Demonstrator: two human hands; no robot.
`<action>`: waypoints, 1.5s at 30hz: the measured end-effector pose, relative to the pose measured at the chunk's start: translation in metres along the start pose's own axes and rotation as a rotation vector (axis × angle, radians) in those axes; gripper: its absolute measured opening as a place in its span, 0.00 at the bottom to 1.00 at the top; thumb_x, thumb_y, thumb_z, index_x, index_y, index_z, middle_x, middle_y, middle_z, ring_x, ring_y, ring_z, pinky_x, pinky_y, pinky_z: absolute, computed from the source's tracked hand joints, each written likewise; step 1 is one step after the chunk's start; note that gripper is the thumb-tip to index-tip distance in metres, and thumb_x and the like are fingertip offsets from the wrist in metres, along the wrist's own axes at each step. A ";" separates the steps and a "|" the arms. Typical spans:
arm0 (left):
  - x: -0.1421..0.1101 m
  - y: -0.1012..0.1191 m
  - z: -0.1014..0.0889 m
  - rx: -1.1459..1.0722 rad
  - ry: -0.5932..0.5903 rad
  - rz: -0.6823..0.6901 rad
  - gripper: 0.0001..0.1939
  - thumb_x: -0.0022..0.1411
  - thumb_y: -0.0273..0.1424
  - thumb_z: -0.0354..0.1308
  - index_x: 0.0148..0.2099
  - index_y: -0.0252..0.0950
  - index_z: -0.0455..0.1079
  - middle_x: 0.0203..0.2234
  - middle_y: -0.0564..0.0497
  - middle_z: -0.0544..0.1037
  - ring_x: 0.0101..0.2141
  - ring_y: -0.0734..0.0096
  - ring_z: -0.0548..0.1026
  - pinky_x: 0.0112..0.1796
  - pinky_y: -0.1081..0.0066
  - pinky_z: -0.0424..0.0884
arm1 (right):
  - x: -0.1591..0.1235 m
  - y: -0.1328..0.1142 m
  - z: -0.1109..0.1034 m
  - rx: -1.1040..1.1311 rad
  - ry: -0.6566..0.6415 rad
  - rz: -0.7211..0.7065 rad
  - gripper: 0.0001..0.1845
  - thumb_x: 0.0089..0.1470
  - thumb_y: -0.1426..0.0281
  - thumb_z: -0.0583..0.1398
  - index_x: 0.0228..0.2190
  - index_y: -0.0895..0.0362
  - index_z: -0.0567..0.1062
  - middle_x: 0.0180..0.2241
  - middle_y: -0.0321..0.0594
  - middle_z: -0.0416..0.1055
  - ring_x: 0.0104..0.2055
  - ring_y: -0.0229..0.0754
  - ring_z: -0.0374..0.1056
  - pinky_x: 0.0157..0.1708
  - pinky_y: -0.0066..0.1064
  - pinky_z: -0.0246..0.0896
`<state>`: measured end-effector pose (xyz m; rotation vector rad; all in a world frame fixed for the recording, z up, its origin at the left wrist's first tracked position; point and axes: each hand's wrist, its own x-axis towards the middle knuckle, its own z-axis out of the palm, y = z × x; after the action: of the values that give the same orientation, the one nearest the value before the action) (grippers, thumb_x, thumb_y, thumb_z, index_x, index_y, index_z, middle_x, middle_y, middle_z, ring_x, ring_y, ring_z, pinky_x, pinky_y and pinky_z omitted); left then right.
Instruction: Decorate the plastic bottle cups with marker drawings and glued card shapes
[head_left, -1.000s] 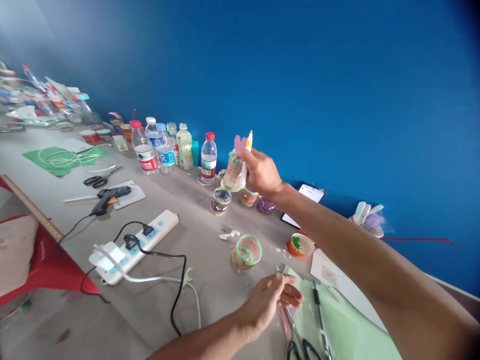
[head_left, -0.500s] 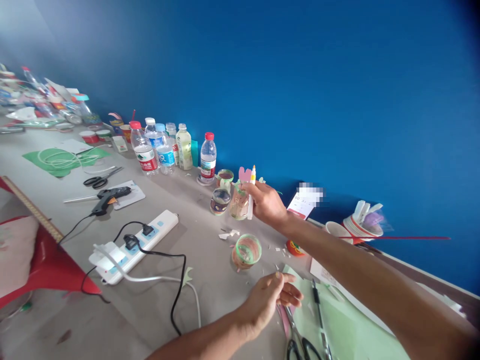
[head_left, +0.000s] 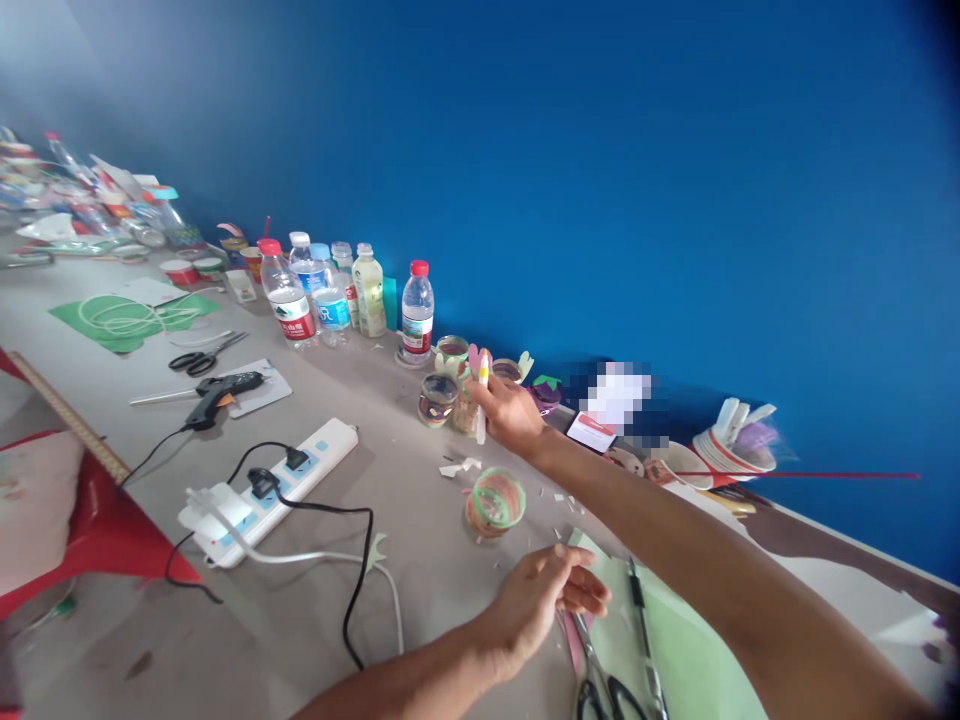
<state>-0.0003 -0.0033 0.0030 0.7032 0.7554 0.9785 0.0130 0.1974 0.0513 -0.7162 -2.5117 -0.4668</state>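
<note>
My right hand (head_left: 511, 412) is closed around an upright white marker (head_left: 482, 420) with a yellow-orange band. Its fingers are also at a decorated cup (head_left: 463, 412) with a pink paper piece; the hand partly hides that cup, so I cannot tell how firmly they grip it. A dark-contents cup (head_left: 438, 402) stands just left of it. My left hand (head_left: 551, 590) holds nothing, its fingers loosely apart, above scissors (head_left: 592, 665) and green paper (head_left: 690, 640). Nearer than the cup group stands a green-rimmed cup (head_left: 495, 505).
A power strip (head_left: 322, 450) with cords lies left of centre, beyond it a glue gun (head_left: 214, 400) and black scissors (head_left: 206, 355). Several bottles (head_left: 289, 310) stand along the blue wall. A phone (head_left: 600, 425) leans at the wall; paper cups (head_left: 731, 455) stand to its right.
My right hand has moved slightly left with the marker and the decorated cup, closer to the dark-contents cup. A purple cup behind the hand now shows. My left hand has barely moved.
</note>
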 end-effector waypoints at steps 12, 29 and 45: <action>-0.001 0.002 0.000 0.025 -0.002 -0.007 0.50 0.50 0.68 0.49 0.52 0.25 0.71 0.38 0.34 0.80 0.37 0.55 0.79 0.47 0.53 0.66 | -0.001 0.005 -0.004 0.002 -0.092 -0.006 0.19 0.60 0.75 0.52 0.52 0.58 0.71 0.38 0.50 0.74 0.34 0.46 0.66 0.31 0.34 0.59; 0.001 -0.001 0.000 0.022 -0.011 -0.002 0.48 0.52 0.67 0.50 0.52 0.25 0.71 0.38 0.34 0.80 0.37 0.55 0.78 0.46 0.53 0.67 | 0.021 0.009 -0.032 0.091 -0.422 0.015 0.23 0.55 0.74 0.57 0.52 0.55 0.72 0.41 0.48 0.76 0.38 0.48 0.70 0.33 0.32 0.57; -0.001 0.001 0.000 -0.002 -0.007 -0.007 0.48 0.50 0.67 0.51 0.51 0.26 0.73 0.38 0.35 0.80 0.37 0.56 0.79 0.47 0.55 0.68 | 0.026 0.001 -0.035 0.251 -0.329 0.142 0.25 0.54 0.78 0.56 0.54 0.58 0.70 0.45 0.48 0.76 0.41 0.47 0.73 0.37 0.33 0.64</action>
<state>-0.0012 -0.0038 0.0044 0.7016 0.7501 0.9694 0.0067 0.1931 0.0940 -0.9237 -2.7271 0.0210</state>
